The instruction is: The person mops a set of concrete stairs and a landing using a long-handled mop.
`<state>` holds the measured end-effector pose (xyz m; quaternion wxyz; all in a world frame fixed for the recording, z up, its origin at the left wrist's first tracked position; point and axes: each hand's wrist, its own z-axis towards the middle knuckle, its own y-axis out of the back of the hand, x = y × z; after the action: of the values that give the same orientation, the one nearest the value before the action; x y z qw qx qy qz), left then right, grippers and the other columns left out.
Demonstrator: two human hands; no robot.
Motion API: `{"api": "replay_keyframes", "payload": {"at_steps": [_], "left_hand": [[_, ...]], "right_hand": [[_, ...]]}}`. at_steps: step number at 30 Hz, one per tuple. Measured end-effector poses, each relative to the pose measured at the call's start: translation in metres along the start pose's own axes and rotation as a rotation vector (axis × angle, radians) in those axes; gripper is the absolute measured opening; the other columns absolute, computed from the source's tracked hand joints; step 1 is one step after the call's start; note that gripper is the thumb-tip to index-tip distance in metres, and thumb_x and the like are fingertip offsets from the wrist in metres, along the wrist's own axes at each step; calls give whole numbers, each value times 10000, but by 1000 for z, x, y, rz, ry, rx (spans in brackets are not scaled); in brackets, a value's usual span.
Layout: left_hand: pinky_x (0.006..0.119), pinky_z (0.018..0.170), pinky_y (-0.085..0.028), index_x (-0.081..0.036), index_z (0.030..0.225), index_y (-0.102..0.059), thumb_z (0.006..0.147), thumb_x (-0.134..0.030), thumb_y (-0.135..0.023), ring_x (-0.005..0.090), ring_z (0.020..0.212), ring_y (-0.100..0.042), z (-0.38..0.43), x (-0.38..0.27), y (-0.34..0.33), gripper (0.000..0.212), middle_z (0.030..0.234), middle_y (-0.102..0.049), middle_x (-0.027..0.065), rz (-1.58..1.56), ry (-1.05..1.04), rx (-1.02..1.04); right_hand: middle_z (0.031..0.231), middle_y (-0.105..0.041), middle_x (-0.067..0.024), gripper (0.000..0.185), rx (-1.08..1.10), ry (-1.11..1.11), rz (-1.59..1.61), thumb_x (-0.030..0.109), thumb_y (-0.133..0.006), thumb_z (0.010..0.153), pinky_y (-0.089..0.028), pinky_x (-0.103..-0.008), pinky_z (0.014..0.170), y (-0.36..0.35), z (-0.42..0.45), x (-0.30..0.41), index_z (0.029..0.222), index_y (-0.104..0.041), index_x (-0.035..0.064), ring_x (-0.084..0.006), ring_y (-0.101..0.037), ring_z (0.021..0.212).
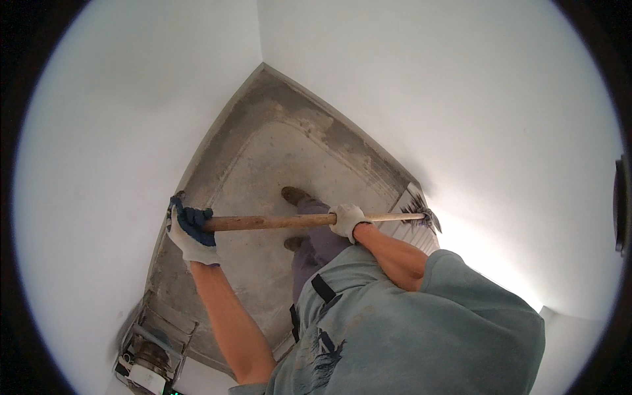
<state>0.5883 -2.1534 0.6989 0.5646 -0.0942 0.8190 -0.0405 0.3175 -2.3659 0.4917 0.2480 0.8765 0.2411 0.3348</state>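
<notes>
A long wooden pole runs nearly level across the view, in front of my body. My left hand, in a white glove with a blue coated palm, grips its thicker end near the left wall. Farther right along the same pole, my right hand, in a whitish glove, is closed around the shaft. Dark bristles or strips are fixed at the pole's far right end, close to the foot of the right wall; the exact kind of tool head cannot be told.
White walls meet in a corner ahead above a stained concrete floor. A metal-framed machine with a white part stands at the lower left. Light-coloured ribbed boards or steps lie by the right wall. My dark shoes are on the floor.
</notes>
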Motion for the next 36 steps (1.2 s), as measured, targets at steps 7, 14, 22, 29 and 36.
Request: {"api": "replay_keyframes", "payload": {"at_steps": [7,14,22,29,36], "left_hand": [[302,642,-437,-44,1335,-656,1094,-267,-577,79,583,-364,-73,-439,-312,338,657,-315,-68,-84,-27,247],[305,636,-446,-62,1434,-612,1107,-269,-537,87,620,-422,-167,-919,-494,394,733,-394,-62,-25,-317,274],[322,739,-577,-23,1329,-664,1029,-117,-602,141,793,-607,-303,-1354,-718,320,1060,-613,49,395,-572,-287],[415,831,-615,78,1428,-589,1048,-158,-598,212,828,-653,-355,-1652,-808,448,793,-586,60,369,-958,-253],[508,852,-523,45,1134,-656,1039,-218,-624,277,775,-595,-447,-1923,-931,282,802,-559,77,1262,-1660,-373]], "right_hand": [[1038,-790,-158,342,-130,-39,119,252,-747,865,-590,-481,934,453,-183,187,1185,-771,132,-370,-755,993],[1012,-769,-118,291,-306,349,102,298,-769,863,-531,-485,931,855,-295,419,1126,-756,176,-332,-741,1013],[1009,-760,-34,343,-372,459,8,284,-814,778,-455,-464,966,1235,-427,667,1105,-738,214,-270,-716,1044],[1039,-731,-53,335,-371,574,-16,302,-820,780,-494,-489,935,1562,-544,875,1099,-764,217,-291,-680,1095],[1120,-738,-99,415,-199,783,22,328,-851,783,-524,-463,995,1785,-625,1064,1168,-762,201,-319,-684,1134]]}}
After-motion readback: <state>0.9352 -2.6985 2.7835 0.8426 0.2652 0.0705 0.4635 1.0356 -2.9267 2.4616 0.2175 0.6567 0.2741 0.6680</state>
